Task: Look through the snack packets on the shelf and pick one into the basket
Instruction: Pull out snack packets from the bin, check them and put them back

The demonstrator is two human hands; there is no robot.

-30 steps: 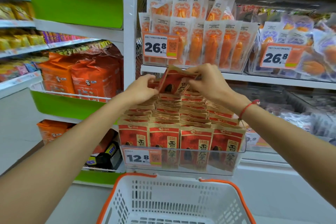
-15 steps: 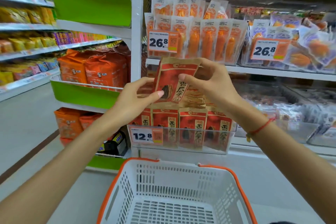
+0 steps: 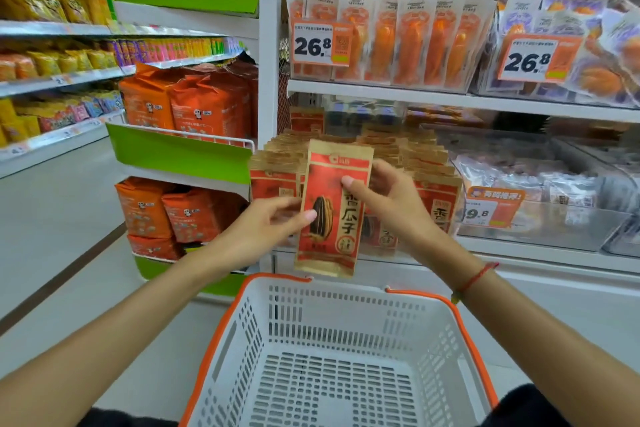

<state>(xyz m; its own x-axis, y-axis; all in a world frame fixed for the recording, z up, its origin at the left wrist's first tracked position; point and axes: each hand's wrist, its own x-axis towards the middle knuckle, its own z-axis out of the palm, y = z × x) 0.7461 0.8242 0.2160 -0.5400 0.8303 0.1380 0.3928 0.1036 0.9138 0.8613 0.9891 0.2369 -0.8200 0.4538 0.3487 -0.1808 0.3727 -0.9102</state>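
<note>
Head view: left hand [image 3: 266, 225] and right hand [image 3: 388, 204] pinch one seed packet [image 3: 332, 208] above the basket [image 3: 471, 350]; lowering and release come next.

Head view: looked forward and down from the person's head, close above the basket [image 3: 346, 315], facing the shelf [image 3: 450, 102].

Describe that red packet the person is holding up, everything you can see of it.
The flat red-and-tan paper-look snack packet stands upright, face to the camera, above the far rim of the white plastic basket with orange trim. It shows a dark sunflower seed and large printed characters. The left hand pinches its left edge; the right hand grips its right side.
</note>
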